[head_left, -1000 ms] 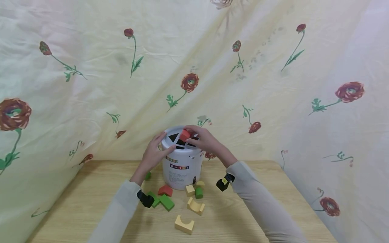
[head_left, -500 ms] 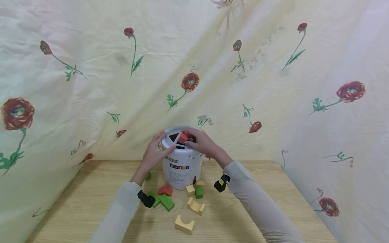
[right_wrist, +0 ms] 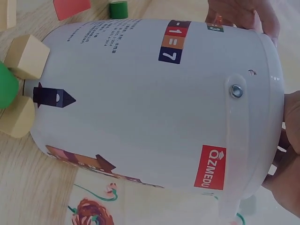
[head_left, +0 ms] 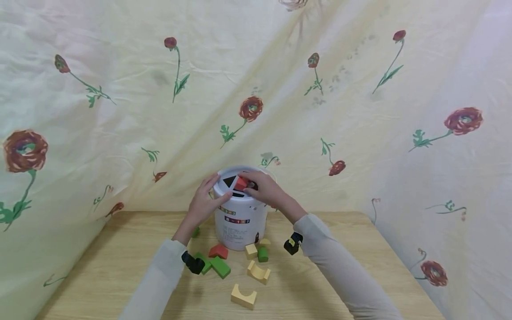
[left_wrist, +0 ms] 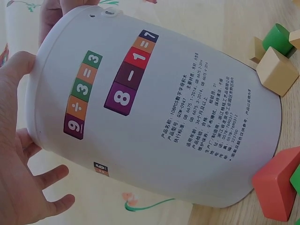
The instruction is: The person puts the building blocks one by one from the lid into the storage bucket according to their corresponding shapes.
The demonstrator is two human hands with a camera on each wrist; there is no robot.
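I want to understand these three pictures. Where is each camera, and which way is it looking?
Head: worn on the head, looking forward and down at the white bucket; both sleeves, the left hand and the right hand holding a red block show.
Left wrist: beside the bucket, facing its number-block pictures; the left hand shows.
Right wrist: facing the bucket's handle side; the right hand shows.
All share the bucket.

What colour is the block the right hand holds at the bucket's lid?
Red block, pinched by the right hand; seen best in the head view.
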